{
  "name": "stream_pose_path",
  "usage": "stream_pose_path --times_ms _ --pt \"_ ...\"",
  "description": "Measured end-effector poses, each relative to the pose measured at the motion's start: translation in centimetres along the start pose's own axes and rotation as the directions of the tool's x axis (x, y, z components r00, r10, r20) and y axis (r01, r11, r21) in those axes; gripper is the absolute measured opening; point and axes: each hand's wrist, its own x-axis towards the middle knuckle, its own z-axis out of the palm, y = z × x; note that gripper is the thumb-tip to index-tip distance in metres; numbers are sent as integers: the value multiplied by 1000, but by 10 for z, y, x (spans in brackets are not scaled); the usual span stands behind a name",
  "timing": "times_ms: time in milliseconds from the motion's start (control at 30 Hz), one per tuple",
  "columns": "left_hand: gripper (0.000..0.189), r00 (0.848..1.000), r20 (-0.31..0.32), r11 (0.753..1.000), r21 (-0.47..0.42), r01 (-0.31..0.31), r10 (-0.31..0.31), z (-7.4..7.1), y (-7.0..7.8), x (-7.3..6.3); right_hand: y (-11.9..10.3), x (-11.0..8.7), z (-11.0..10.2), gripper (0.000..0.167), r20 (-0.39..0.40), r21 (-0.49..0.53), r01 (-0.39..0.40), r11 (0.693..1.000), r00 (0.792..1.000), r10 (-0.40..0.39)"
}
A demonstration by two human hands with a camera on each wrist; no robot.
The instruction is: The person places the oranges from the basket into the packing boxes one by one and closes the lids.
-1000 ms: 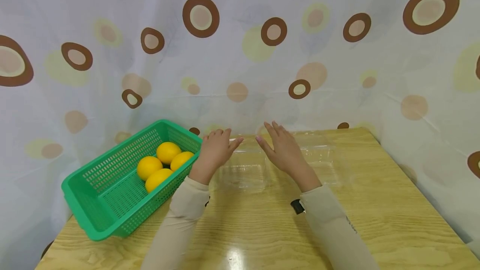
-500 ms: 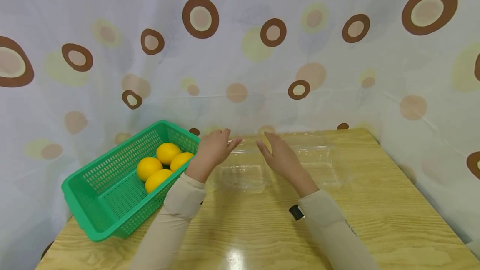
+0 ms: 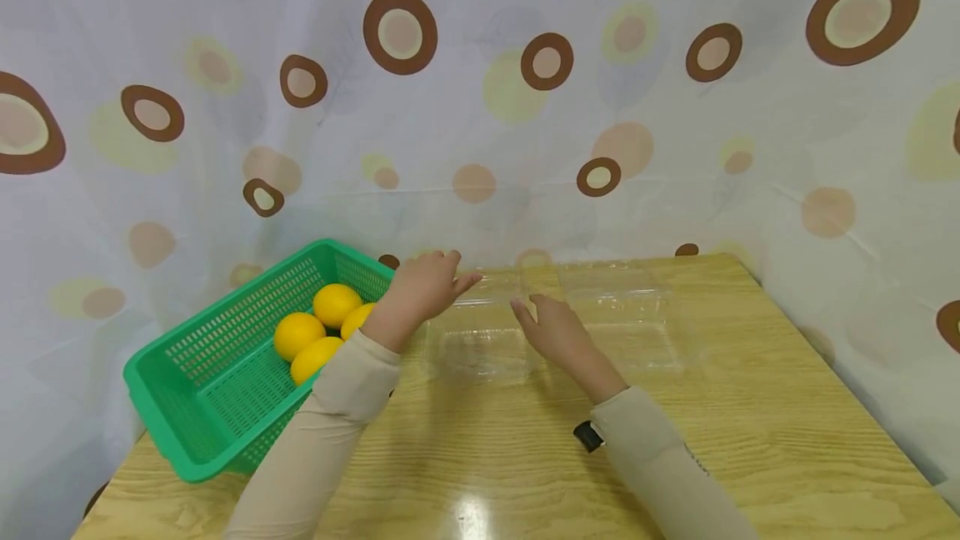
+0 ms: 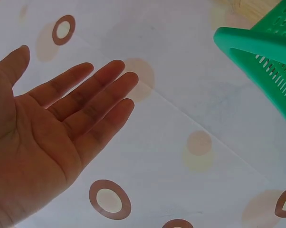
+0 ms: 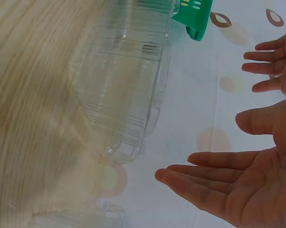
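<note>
Left hand (image 3: 423,286): fingers staying long, thumb sticking out, palm showing in the left wrist view; holding nothing, hovering just beyond the basket's right far corner. Right hand (image 3: 558,332): also released, fingers extending with a slight bend, gripping nothing; hovering between the two clear boxes in the head view, not touching either in the right wrist view. Left box (image 3: 483,348) and right box (image 3: 630,336) are sitting side by side at the far middle of the table (image 3: 787,415). Basket (image 3: 240,394), green, is standing at left, lemons (image 3: 298,336) lying in its right part.

Versus one second ago: right hand is sitting nearer, uncovering more far area between the boxes; left wrist is sitting further left, covering more of the rightmost lemon. Basket and boxes are staying put.
</note>
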Motion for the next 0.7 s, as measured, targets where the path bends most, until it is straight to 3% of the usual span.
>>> stream_pose_path --times_ms 533,700 --pt "49 999 4 994 105 -32 32 -9 -8 -1 6 -7 14 39 47 -18 -51 999 998 52" --pt "49 999 5 991 132 -40 40 -14 -13 -3 9 -6 17 35 25 -1 -35 999 999 35"
